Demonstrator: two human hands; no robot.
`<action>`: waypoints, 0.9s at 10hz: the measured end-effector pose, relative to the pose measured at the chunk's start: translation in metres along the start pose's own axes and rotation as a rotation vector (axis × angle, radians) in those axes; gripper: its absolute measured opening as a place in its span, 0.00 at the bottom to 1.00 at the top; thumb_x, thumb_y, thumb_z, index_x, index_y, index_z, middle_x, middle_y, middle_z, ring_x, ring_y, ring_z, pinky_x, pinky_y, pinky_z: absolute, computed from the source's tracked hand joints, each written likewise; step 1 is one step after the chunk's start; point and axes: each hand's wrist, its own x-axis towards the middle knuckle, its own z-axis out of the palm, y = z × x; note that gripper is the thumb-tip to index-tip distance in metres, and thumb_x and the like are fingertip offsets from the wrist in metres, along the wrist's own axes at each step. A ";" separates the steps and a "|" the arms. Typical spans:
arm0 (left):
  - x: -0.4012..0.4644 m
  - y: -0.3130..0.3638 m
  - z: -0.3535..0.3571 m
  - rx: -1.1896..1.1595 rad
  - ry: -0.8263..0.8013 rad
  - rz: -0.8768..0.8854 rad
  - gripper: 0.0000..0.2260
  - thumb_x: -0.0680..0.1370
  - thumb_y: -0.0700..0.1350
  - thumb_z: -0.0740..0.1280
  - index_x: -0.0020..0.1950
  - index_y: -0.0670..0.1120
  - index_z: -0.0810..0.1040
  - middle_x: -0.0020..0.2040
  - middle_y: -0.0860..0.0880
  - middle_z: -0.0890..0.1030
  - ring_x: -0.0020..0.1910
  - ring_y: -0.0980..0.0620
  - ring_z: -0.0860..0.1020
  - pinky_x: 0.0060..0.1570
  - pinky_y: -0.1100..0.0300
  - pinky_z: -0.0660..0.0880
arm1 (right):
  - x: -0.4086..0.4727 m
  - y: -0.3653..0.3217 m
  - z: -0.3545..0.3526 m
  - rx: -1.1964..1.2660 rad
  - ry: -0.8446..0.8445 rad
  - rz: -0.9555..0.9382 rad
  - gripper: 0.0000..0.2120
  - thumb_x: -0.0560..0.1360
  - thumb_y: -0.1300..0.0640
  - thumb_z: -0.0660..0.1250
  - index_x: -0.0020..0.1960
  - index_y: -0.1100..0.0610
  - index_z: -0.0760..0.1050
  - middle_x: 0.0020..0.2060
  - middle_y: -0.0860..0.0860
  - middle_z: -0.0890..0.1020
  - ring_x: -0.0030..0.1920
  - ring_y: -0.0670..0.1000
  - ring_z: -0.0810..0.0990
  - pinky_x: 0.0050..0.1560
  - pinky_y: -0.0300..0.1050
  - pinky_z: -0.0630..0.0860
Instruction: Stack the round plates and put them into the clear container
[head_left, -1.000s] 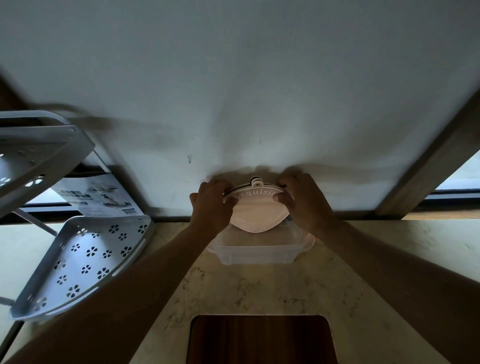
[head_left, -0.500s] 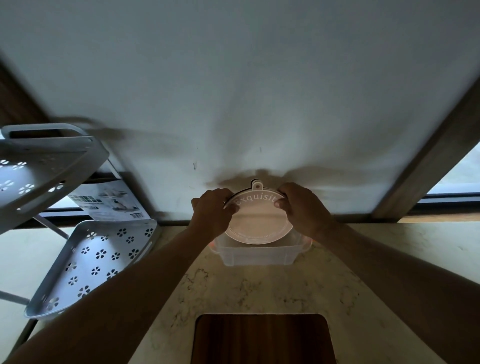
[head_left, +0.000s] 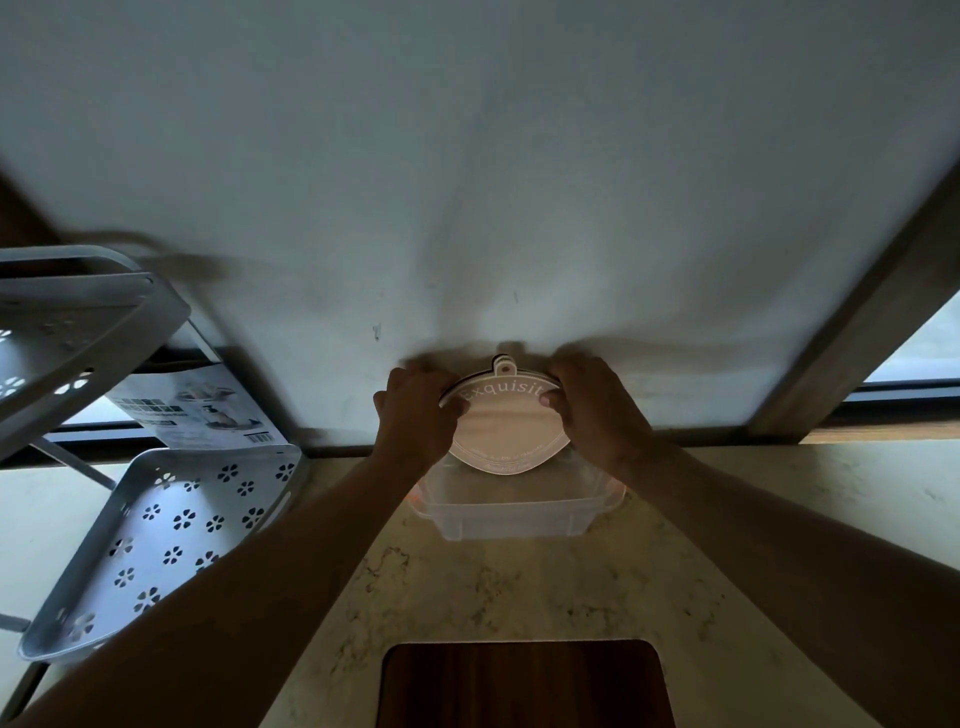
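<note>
one dim head view, looking down over a counter. plates: round, pale pink, lying as a close stack with only thin edge lines showing at the upper rim, so the count is not readable; the top face is carrying curved white lettering reading "exquisit", with the last part covered by a thumb, and a small hanging tab is sticking out at the far edge. the stack is being held tilted, face toward the camera, over the far side of the container, its lower edge sitting at or just inside the rim; whether it is touching the container is not clear. left hand: curling closed around the left edge of the stack, fingers behind, thumb at the front. right hand: gripping the right edge likewise, thumb tip pressing on the lettered face. both forearms are reaching in from the lower corners. container: clear plastic, rectangular, lid off, standing on the counter close to the wall. counter: pale stone with faint dark veins. wall: plain white, rising behind the container. rack: white metal with flower-shaped holes, two tiers, standing at the left, apart from the container. label card: printed, with barcodes, leaning behind the rack. wooden surface: dark panel at the bottom edge.
</note>
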 end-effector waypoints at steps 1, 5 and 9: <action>0.001 -0.001 0.002 0.000 0.017 0.004 0.07 0.76 0.47 0.70 0.53 0.51 0.84 0.56 0.46 0.80 0.60 0.41 0.72 0.53 0.50 0.63 | -0.001 0.000 0.002 -0.010 0.015 0.002 0.10 0.77 0.60 0.68 0.57 0.63 0.76 0.57 0.62 0.77 0.57 0.62 0.74 0.57 0.55 0.72; -0.004 0.001 0.004 0.018 0.009 0.026 0.12 0.76 0.49 0.69 0.59 0.49 0.81 0.59 0.44 0.78 0.63 0.41 0.70 0.60 0.46 0.67 | -0.004 -0.004 0.002 -0.021 0.053 0.042 0.11 0.76 0.58 0.67 0.55 0.63 0.78 0.54 0.61 0.76 0.56 0.62 0.74 0.57 0.55 0.73; -0.017 -0.006 -0.011 0.070 -0.012 -0.001 0.24 0.74 0.53 0.71 0.68 0.48 0.74 0.64 0.42 0.75 0.65 0.41 0.71 0.63 0.44 0.67 | -0.014 0.004 -0.016 -0.030 -0.042 0.087 0.23 0.74 0.53 0.70 0.66 0.59 0.72 0.63 0.58 0.73 0.61 0.61 0.74 0.61 0.55 0.71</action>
